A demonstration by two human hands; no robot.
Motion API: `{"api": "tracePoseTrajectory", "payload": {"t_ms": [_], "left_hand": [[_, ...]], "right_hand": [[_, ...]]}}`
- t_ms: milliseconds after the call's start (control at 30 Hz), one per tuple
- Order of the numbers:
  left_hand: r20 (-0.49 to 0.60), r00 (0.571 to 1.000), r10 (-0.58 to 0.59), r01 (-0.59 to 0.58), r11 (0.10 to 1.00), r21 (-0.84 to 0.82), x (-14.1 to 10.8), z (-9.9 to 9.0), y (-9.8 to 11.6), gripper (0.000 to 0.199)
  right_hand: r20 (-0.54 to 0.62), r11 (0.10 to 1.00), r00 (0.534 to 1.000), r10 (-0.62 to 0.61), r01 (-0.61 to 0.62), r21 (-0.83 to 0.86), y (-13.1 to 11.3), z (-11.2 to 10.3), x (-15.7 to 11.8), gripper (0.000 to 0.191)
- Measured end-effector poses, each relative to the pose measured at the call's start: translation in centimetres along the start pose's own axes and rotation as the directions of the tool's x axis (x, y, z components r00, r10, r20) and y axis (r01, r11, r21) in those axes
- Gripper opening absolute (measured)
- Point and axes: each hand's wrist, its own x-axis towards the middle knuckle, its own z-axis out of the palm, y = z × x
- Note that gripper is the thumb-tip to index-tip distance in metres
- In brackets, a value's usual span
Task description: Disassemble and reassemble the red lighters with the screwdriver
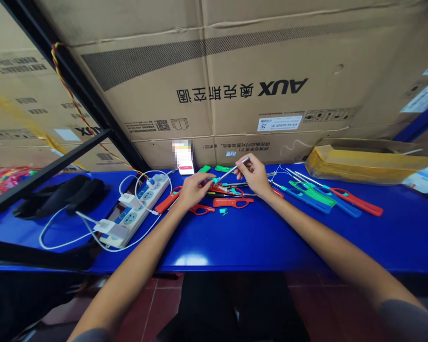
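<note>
Between my two hands runs a slim silver metal tube (231, 171), tilted up to the right, with a small green piece at its lower end. My left hand (195, 191) pinches the green end. My right hand (253, 176) grips the tube near its upper end, fingers closed. Under and around the hands lie loose lighter parts, partly hidden by them. A red lighter handle shell (231, 203) rests just in front, with a small green piece (223, 211) below it. Another red handle (167, 200) lies left of my left hand.
Several long-nosed lighters, among them a red one (360, 203) and a green one (316, 194), lie at right. A white power strip (137, 211) with cables is at left. A lit phone (185, 161) leans on the large carton (228, 57) behind. A yellow-taped box (371, 164) stands back right.
</note>
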Motion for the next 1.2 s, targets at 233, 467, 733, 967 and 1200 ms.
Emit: {"api": "tracePoseTrajectory", "payload": {"t_ms": [233,467,733,967,1200], "left_hand": [[-0.012,1.000,-0.005,0.005,1.000,0.000,0.06,-0.06,0.06,0.020],[-0.020,1.000,0.008,-0.008,1.000,0.006,0.18,-0.57,-0.04,0.019],[-0.005,1.000,0.017,-0.017,1.000,0.005,0.19,-0.46,0.12,0.019],[-0.007,0.999,0.051,-0.051,0.999,0.009,0.22,-0.43,-0.02,0.019],[-0.003,0.999,0.036,-0.036,0.999,-0.001,0.12,-0.56,-0.06,0.019]], "right_hand": [[-0.044,0.998,0.998,0.053,-0.054,-0.015,-0.20,-0.09,0.29,0.044],[-0.080,0.998,0.996,0.034,-0.029,0.054,-0.02,-0.50,0.60,0.042],[-0.054,0.996,0.996,0.068,-0.064,0.066,0.12,-0.48,0.64,0.045],[-0.040,0.996,0.997,0.066,-0.064,0.066,0.63,-0.50,0.51,0.044],[-0.034,0.995,0.995,0.096,-0.095,0.038,0.75,-0.23,0.42,0.046]]}}
